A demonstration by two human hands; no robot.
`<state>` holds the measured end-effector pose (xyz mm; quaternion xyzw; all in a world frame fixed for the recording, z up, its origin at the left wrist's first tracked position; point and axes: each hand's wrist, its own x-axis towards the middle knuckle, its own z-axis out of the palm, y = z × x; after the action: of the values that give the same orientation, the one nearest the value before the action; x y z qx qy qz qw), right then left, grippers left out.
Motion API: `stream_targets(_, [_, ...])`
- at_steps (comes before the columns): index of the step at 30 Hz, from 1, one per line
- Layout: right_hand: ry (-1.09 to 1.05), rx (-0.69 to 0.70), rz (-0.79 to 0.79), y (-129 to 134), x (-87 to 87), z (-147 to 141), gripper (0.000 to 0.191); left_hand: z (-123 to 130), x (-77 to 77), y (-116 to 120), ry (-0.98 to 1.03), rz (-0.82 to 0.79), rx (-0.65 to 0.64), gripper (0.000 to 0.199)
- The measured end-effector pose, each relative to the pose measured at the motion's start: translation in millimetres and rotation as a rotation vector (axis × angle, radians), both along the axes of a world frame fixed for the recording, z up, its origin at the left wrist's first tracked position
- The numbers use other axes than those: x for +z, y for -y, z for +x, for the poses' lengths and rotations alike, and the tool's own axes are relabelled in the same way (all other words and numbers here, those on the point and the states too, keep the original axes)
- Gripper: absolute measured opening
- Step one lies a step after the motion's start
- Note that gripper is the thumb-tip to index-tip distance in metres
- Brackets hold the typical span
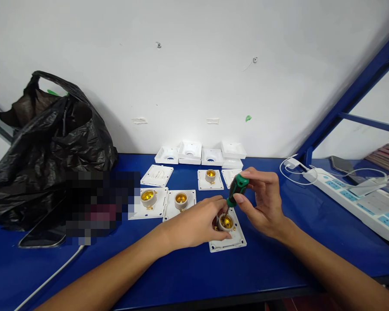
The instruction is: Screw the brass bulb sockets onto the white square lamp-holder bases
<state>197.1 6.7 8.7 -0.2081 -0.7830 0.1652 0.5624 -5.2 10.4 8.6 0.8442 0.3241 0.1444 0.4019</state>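
My right hand [261, 203] is closed around the green and black handle of a screwdriver [239, 186], which tilts down to the left. Its tip goes into the brass-lined lamp socket [227, 222] on a white square base plate [228, 242]. With thumb and fingers around that socket, my left hand [197, 220] grips it on the blue table. Left of my hands lie two more plates with sockets, one lamp socket [180, 200] and another lamp socket [148, 197]. Farther back is a third lamp socket [210, 175] on its plate. The screw under the tip is too small to see.
White square covers [189, 150] stand along the wall. A white plate [157, 176] lies behind the left sockets. At left are a black plastic bag [52, 151] and a phone [43, 229] with a cable. A power strip [353, 201] with cables lies at right.
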Motion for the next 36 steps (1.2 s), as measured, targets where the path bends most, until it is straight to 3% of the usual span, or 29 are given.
stream_targets(12, [0.003,0.02,-0.001,0.5,-1.8,1.8,0.057,0.5,-2.7,-0.5,0.015,0.009,-0.003,0.042])
stream_targets(36, [0.009,0.004,-0.014,0.9,2.1,-0.2,0.06,0.3,1.3,0.1,-0.032,-0.014,0.013,0.034])
